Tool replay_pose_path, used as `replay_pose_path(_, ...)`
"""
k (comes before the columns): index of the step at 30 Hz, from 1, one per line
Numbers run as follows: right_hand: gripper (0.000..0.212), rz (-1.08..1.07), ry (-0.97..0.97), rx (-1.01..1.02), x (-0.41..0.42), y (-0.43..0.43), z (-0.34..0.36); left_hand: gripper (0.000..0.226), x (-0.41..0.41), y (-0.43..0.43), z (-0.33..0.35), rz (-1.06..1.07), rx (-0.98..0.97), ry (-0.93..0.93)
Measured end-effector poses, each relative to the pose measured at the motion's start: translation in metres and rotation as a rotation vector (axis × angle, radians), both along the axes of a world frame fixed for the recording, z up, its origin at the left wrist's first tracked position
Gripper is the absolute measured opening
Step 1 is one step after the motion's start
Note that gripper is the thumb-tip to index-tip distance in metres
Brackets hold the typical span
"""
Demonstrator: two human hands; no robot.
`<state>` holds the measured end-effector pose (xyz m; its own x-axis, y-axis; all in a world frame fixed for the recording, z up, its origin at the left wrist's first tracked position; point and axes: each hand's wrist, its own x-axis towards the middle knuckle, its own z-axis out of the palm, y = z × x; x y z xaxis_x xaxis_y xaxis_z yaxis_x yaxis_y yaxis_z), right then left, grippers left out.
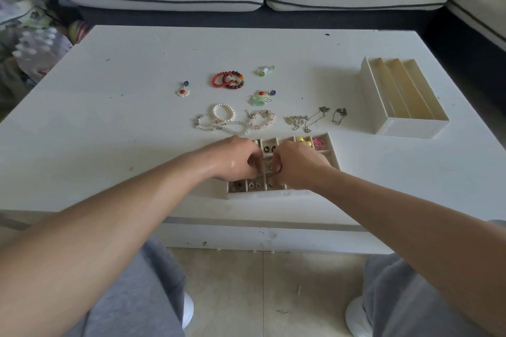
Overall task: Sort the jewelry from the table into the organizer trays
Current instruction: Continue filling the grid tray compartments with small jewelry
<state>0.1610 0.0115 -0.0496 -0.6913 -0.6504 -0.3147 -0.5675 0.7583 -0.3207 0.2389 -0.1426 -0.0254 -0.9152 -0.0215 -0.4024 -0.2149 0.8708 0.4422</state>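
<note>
Roughly midway through, judging from the spread. Already sorted into the compartment tray (257, 195) at the near edge of the worktop (109, 123): yellow beads (304, 141) and a pink flower piece (319, 144) in the far-row cells, dark studs (269, 148) in a cell to their left, triangular earrings (254, 185) and some darker bits (236, 185) in the near row. Still out on the worktop beyond that tray: red bead bracelets (228, 80), a pearl bracelet (223, 112) overlapping clear ones, a pink bead bracelet (261, 119), silver chains (304, 119), a flower pendant (183, 90), a green flower piece (258, 100), a small green-and-white item (265, 70). No jewelry visible inside the stepped tray (410, 128) off to the right. Over the compartment tray's middle cells, left hand (238, 159) and right hand (297, 165) curled knuckle to knuckle, with something thin and metallic between the fingertips; actual grip impossible to judge for either hand. Probably seating one small piece, with bracelets and chains left to place
</note>
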Motion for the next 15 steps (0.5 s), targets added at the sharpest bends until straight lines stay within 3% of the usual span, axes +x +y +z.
replay_pose_path(9,0.003,0.032,-0.013,-0.025,-0.008,0.000,0.003,0.013,-0.006,-0.001,-0.001,-0.002,0.009,0.016)
replay_pose_path(15,0.027,-0.031,0.013,-0.055,-0.033,0.003,0.019,0.011,-0.023,-0.001,0.004,0.024,-0.023,0.073)
